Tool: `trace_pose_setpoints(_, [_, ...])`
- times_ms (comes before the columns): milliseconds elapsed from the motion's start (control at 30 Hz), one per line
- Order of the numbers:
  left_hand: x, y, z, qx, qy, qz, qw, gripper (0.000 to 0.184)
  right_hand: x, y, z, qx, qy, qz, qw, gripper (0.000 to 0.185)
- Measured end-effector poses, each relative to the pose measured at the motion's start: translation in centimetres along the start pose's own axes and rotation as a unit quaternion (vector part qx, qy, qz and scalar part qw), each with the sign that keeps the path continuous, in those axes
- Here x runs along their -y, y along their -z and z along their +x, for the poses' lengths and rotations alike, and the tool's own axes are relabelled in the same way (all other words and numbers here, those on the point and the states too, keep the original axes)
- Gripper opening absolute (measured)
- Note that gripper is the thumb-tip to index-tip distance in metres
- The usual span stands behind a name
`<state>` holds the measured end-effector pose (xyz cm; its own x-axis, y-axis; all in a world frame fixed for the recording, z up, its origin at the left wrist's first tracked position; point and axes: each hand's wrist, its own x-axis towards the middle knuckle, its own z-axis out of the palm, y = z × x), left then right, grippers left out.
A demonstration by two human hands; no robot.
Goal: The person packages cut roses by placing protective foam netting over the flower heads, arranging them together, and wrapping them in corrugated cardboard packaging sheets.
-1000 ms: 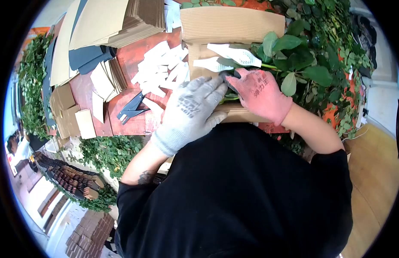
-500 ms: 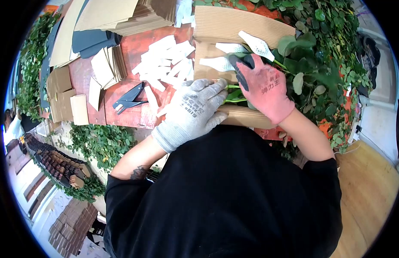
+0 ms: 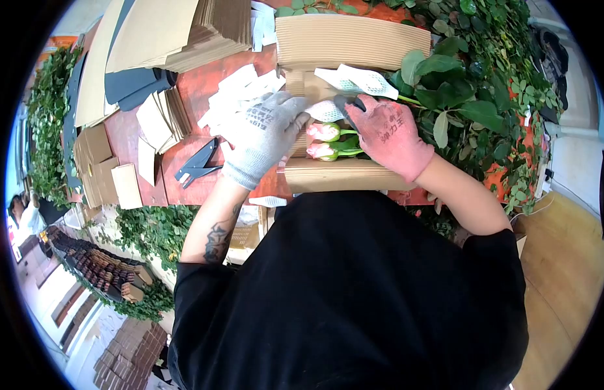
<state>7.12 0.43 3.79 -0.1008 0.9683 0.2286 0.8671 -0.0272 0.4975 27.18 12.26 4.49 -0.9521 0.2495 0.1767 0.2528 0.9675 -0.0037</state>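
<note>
My left hand (image 3: pixel 266 133), in a grey glove, is closed at the tip of a white mesh sleeve (image 3: pixel 323 111) that covers a flower bud. My right hand (image 3: pixel 388 135), in a pink glove with dark fingertips, grips the same sleeved rose near the base of its head. Two bare pink-and-white roses (image 3: pixel 323 132) lie just below, heads to the left, inside a corrugated cardboard wrap (image 3: pixel 341 177). Two more sleeved roses (image 3: pixel 367 81) rest above, their leafy stems running right. My right hand partly hides the stems.
A black stapler (image 3: pixel 198 166) and a heap of white paper strips (image 3: pixel 240 94) lie on the red table (image 3: pixel 178 188) at left. Stacked cardboard sheets (image 3: pixel 217 39) and dark card pieces (image 3: pixel 139 88) stand behind. Piled rose foliage (image 3: pixel 477 39) is at right.
My left hand has moved left off the lower roses, and their pink heads now show. The sleeved rose between my hands sits slightly lower. My right hand has shifted slightly left and down.
</note>
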Motion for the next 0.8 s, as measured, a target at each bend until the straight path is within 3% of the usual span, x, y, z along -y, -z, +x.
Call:
trace_pose_setpoints(100, [0.9, 0.1, 0.5, 0.039, -0.011, 0.003, 0.999, 0.022, 0.0, -0.2, -0.1, 0.013, -0.027, 0.008, 1.000, 0.031])
trace_pose_setpoints(167, [1.1, 0.9, 0.2, 0.018, -0.011, -0.019, 1.000, 0.019, 0.2, 0.1, 0.0, 0.061, -0.045, 0.038, 0.996, 0.032])
trace_pose_setpoints(200, [1.5, 1.0, -0.3, -0.039, 0.002, -0.024, 0.999, 0.012, 0.2, 0.4, 0.1, 0.090, -0.062, 0.049, 0.993, 0.033])
trace_pose_setpoints(300, [4.2, 4.1, -1.4, -0.010, 0.120, 0.050, 0.991, 0.018, 0.0, -0.3, 0.0, 0.128, -0.052, 0.031, 0.990, 0.045])
trace_pose_setpoints(333, [3.6, 4.5, -1.5, -0.009, 0.121, 0.051, 0.991, 0.018, -0.3, -2.0, -0.8, 0.048, -0.023, 0.027, 0.998, 0.043])
trace_pose_setpoints(400, [1.0, 5.4, -0.6, -0.041, -0.052, 0.154, 0.986, 0.029, -0.2, -0.6, -0.1, 0.068, -0.034, 0.049, 0.996, 0.042])
trace_pose_setpoints(467, [-3.9, 4.9, 0.2, 0.102, -0.074, 0.107, 0.986, 0.045, 0.1, 0.3, 0.4, 0.108, -0.062, 0.073, 0.990, 0.040])
trace_pose_setpoints(533, [-4.6, 1.7, -0.6, 0.148, -0.075, 0.084, 0.983, 0.054, -0.1, 0.7, 0.2, 0.069, -0.072, 0.068, 0.993, 0.036])
trace_pose_setpoints(567, [-4.8, 1.1, -0.6, 0.156, -0.034, 0.075, 0.984, 0.054, -0.2, 1.1, 0.0, 0.024, -0.076, 0.063, 0.995, 0.036])
trace_pose_setpoints(633, [-4.6, 1.3, -0.7, 0.154, -0.041, 0.067, 0.985, 0.054, -0.5, 2.4, 0.4, 0.037, -0.137, 0.068, 0.988, 0.038])
trace_pose_setpoints(800, [-4.5, 1.6, -0.6, 0.134, -0.053, 0.033, 0.989, 0.051, -1.0, 2.4, 1.3, 0.075, -0.166, 0.013, 0.983, 0.040])
